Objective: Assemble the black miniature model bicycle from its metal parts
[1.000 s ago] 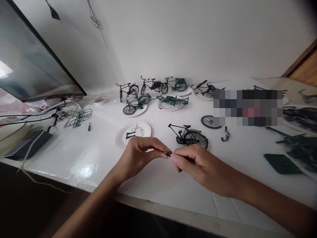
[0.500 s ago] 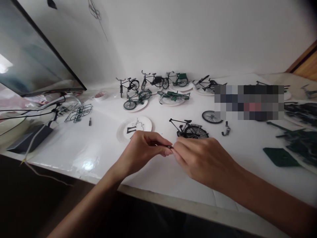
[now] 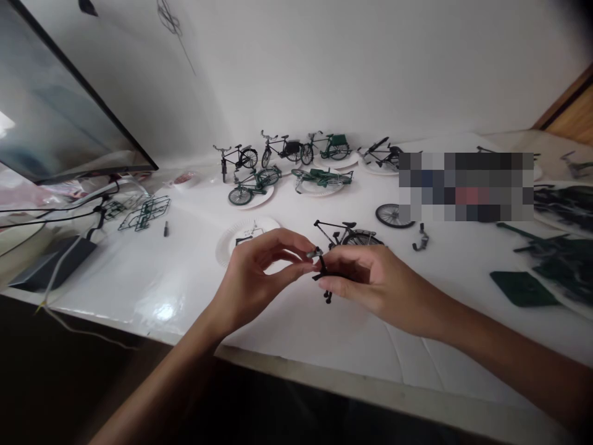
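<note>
Between my two hands is a small black part (image 3: 326, 285) with a grey piece at its top, hanging upright above the white table. My left hand (image 3: 266, 272) pinches its upper left side with thumb and fingertips. From the right, my right hand (image 3: 365, 278) grips the same part between thumb and fingers. Just behind my right hand stands a black model bicycle (image 3: 345, 233) without its front wheel, its lower part hidden. A loose wheel (image 3: 395, 216) and a small curved grey-black part (image 3: 420, 238) lie to the right.
Finished-looking model bicycles (image 3: 282, 148) line the wall, some on paper plates. A paper plate (image 3: 225, 244) with small parts is behind my left hand. Green part frames (image 3: 146, 213) and a small screwdriver (image 3: 165, 228) lie left. Green pieces (image 3: 523, 288) are at right, beyond the table's front edge (image 3: 370, 378).
The black part, mostly hidden between my fingertips before, now shows upright with its lower end hanging down. My right hand has turned and its thumb shows. The view has shifted slightly.
</note>
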The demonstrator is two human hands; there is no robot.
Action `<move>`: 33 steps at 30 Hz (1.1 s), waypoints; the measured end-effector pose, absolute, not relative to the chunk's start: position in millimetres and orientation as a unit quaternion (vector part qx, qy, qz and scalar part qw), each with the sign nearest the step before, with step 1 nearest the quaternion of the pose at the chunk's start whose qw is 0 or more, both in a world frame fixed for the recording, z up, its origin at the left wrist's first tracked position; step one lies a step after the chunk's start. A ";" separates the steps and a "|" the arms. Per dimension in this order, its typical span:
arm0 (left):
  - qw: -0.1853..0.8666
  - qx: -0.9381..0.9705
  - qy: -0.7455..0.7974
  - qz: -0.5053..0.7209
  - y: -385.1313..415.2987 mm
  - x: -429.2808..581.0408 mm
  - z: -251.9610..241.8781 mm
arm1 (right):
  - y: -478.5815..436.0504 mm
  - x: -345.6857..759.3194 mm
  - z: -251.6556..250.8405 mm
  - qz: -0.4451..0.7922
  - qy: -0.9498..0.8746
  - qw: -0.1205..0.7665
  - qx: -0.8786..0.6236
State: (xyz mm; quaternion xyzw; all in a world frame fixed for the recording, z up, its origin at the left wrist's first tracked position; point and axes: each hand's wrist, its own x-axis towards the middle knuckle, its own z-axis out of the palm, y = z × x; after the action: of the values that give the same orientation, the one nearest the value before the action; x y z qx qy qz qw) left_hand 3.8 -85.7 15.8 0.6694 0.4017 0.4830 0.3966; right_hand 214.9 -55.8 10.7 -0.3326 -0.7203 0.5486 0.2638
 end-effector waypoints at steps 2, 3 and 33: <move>0.386 0.674 0.398 0.489 -86.2 4.9 15.2 | -54.5 214.7 11.4 0.562 -0.712 0.259 -0.333; 0.379 0.677 0.399 0.489 -86.2 5.2 14.7 | -54.1 215.0 12.2 0.568 -0.709 0.253 -0.332; 0.526 0.578 0.466 0.414 -80.9 -3.9 17.9 | -62.4 206.9 -8.2 0.577 -0.701 0.235 -0.346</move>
State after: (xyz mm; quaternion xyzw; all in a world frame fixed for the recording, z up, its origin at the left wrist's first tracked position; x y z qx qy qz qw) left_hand -3.9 -80.9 17.9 0.5782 0.4664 0.4144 0.5257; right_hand 206.9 -62.4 -8.2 -0.3465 -0.7011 0.5771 0.2354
